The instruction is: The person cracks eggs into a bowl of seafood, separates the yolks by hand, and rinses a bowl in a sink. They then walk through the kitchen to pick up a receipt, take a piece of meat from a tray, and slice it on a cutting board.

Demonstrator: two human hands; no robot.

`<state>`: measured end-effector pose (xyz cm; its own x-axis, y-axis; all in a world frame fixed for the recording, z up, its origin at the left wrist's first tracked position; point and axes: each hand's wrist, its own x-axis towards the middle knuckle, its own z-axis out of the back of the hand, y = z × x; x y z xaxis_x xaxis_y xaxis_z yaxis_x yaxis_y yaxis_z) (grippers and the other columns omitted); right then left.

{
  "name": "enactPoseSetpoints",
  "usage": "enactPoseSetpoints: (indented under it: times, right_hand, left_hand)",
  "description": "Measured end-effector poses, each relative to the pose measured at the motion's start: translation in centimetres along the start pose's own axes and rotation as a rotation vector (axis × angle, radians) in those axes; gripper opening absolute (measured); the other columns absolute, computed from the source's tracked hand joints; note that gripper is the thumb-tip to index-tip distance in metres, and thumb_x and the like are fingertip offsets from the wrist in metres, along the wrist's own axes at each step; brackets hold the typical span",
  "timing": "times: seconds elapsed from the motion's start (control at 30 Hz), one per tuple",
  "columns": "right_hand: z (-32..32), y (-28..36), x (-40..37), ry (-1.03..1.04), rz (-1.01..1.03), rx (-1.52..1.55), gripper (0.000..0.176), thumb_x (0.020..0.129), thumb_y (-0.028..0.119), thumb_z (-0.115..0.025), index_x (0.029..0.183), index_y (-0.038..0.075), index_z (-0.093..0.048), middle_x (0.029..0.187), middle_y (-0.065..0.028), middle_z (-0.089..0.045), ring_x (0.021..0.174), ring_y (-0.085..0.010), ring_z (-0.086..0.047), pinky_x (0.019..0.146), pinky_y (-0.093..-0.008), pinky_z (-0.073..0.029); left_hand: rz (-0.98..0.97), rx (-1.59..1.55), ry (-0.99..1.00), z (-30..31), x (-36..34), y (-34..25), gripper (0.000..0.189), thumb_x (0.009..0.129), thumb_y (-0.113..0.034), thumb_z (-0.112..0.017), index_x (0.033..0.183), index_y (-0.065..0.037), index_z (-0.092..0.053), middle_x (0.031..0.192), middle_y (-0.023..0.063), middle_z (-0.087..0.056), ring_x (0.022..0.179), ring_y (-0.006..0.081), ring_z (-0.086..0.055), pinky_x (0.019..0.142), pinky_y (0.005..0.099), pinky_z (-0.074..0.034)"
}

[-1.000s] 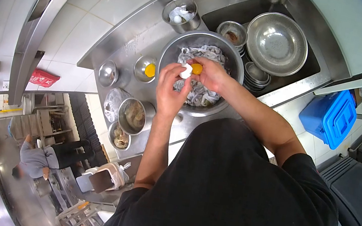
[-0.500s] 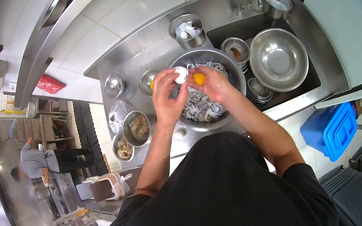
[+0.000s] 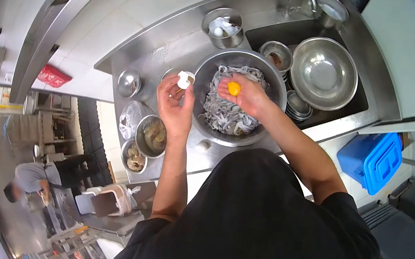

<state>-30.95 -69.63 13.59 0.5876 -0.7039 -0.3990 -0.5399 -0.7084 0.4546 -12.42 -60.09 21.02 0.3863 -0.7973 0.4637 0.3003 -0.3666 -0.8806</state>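
My left hand (image 3: 174, 107) pinches a broken white eggshell (image 3: 185, 81) between thumb and fingers, left of the large steel basin. Over the basin my right hand (image 3: 249, 99) is cupped palm up and holds a bright yellow egg yolk (image 3: 233, 88) on its fingers. Below it, grey-white slippery strips that look like squid (image 3: 227, 116) fill much of the basin (image 3: 282, 81). Partly hidden behind my left hand is a small steel bowl (image 3: 168, 73). On the counter near the basin's lower left lies a whole pale egg (image 3: 203, 145).
A steel pot (image 3: 236, 37) with eggshells stands behind the basin. To the right, the sink holds a wide steel bowl (image 3: 325, 72) and stacked bowls (image 3: 298, 106). Two containers of seafood (image 3: 154, 137) (image 3: 135, 159) sit left. Another person (image 3: 39, 179) bends farther off.
My hands have moved apart: the left hand went left with the eggshell, clear of the basin. The right hand has opened more upward, with the yolk still on it.
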Motion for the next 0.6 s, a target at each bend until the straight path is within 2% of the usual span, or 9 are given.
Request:
enactPoseSetpoints:
  times: [0.17,0.27,0.4,0.47,0.6]
  right_hand:
    - [-0.9,-0.3,1.0,-0.060,-0.052,-0.031,0.035,0.107,0.027,-0.051,0.114,-0.007,-0.060,0.114,-0.0228,-0.067,0.108,-0.0336,-0.068,0.101,-0.0465,-0.057]
    - [-1.9,-0.7,2.5,0.023,-0.078,-0.119,0.039,0.108,0.028,-0.048,0.118,-0.007,-0.060,0.121,-0.0224,-0.066,0.115,-0.0333,-0.066,0.107,-0.0448,-0.054]
    - [-5.9,-2.2,5.4,0.036,-0.115,-0.168,0.037,0.109,0.026,-0.047,0.115,-0.008,-0.058,0.117,-0.0245,-0.065,0.111,-0.0357,-0.067,0.104,-0.0481,-0.055]
    - [-8.0,-3.3,7.3,0.133,-0.165,-0.149,0.036,0.108,0.025,-0.047,0.115,-0.009,-0.058,0.118,-0.0244,-0.065,0.111,-0.0357,-0.066,0.104,-0.0476,-0.056]
    - [-10.8,-4.4,10.4,0.271,-0.226,-0.088,0.035,0.106,0.025,-0.051,0.117,-0.008,-0.059,0.119,-0.0238,-0.065,0.111,-0.0339,-0.067,0.103,-0.0451,-0.056]
  left_hand:
    - [0.054,0.019,-0.151,4.2,-2.0,1.3,0.044,0.093,0.012,-0.066,0.130,-0.003,-0.048,0.132,0.0129,-0.057,0.111,0.0209,-0.068,0.091,0.0322,-0.059]
    - [0.115,0.020,-0.253,7.0,-3.9,1.2,0.043,0.090,0.010,-0.069,0.128,-0.004,-0.053,0.133,0.0115,-0.054,0.111,0.0194,-0.067,0.086,0.0288,-0.059]
    - [0.182,0.073,-0.350,10.5,-6.8,0.9,0.041,0.090,0.010,-0.070,0.126,-0.004,-0.055,0.132,0.0100,-0.054,0.109,0.0186,-0.067,0.083,0.0276,-0.060]
    - [0.208,0.002,-0.401,11.7,-8.1,0.8,0.041,0.090,0.010,-0.070,0.126,-0.003,-0.055,0.133,0.0100,-0.054,0.109,0.0187,-0.067,0.083,0.0277,-0.060]
    - [0.156,0.114,-0.475,13.8,-10.2,0.5,0.043,0.088,0.013,-0.070,0.125,-0.003,-0.055,0.134,0.0108,-0.052,0.109,0.0194,-0.068,0.080,0.0268,-0.061]
